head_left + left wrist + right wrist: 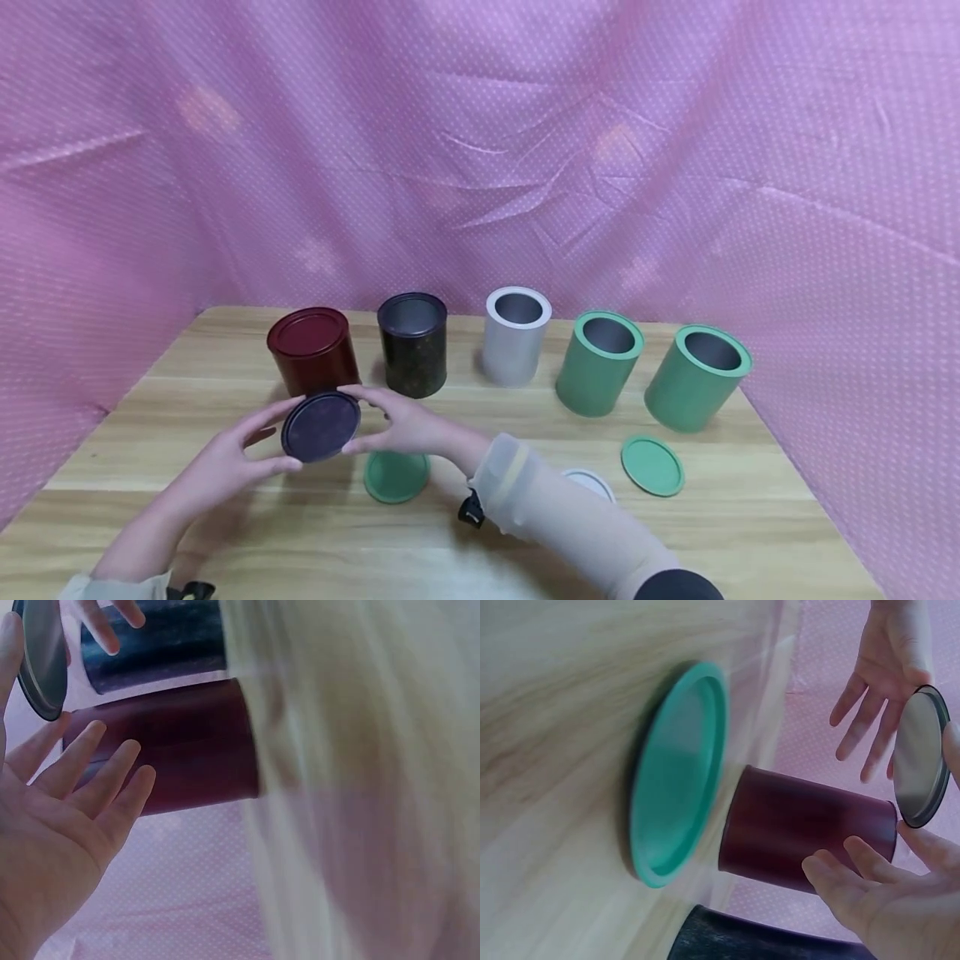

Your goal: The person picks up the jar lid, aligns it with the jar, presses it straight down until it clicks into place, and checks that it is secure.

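**Dark lid held between my two hands**

I hold the dark lid in the air between both hands, just in front of the red tin. My left hand is at the lid's 8 o'clock edge, fingers mostly straight and spread, thumb and fingertips touching the rim. My right hand reaches in from 3 o'clock, its fingertips lightly curled onto the rim on that side. Neither hand is clenched; the lid is pinched between them by its edges, tilted slightly towards me.

The red tin, lid on, stands at 12 o'clock from the dark lid, very near it. At 1 o'clock is the dark tin, open at the top, just beside the red one. Further right along the row stand a silver tin and two green tins, all open.

On the wooden table, a green lid lies flat at 5 o'clock from the dark lid, just beneath my right wrist. Another green lid lies in front of the two green tins, and a white lid shows partly behind my right sleeve.

A pink dotted cloth hangs behind and to both sides of the table.
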The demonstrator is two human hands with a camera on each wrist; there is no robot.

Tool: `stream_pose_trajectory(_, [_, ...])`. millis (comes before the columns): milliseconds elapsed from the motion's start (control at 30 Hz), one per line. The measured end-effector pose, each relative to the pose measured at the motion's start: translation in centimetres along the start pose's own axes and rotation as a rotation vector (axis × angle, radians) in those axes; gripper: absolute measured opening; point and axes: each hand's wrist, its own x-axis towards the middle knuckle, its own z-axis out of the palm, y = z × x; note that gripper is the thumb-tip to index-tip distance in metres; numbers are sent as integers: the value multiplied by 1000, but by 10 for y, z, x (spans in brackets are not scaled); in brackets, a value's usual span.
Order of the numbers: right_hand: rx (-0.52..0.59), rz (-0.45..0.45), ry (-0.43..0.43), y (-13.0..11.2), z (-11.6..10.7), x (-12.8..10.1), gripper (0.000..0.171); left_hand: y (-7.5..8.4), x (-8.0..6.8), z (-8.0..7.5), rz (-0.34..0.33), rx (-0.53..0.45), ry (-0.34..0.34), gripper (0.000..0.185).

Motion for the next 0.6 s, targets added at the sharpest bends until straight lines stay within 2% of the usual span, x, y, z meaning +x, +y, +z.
stream_pose_trajectory(167, [27,-25,20,-2,-5,-4,74,8,-1,-2,23,25,40,75])
stream_pose_trajectory(400, [200,-15,30,-3,-18,-9,74,20,7,0,25,13,73,75])
stream_pose_trajectory(600, [219,-20,53,-3,-25,-13,74,29,11,4,7,-7,91,74])
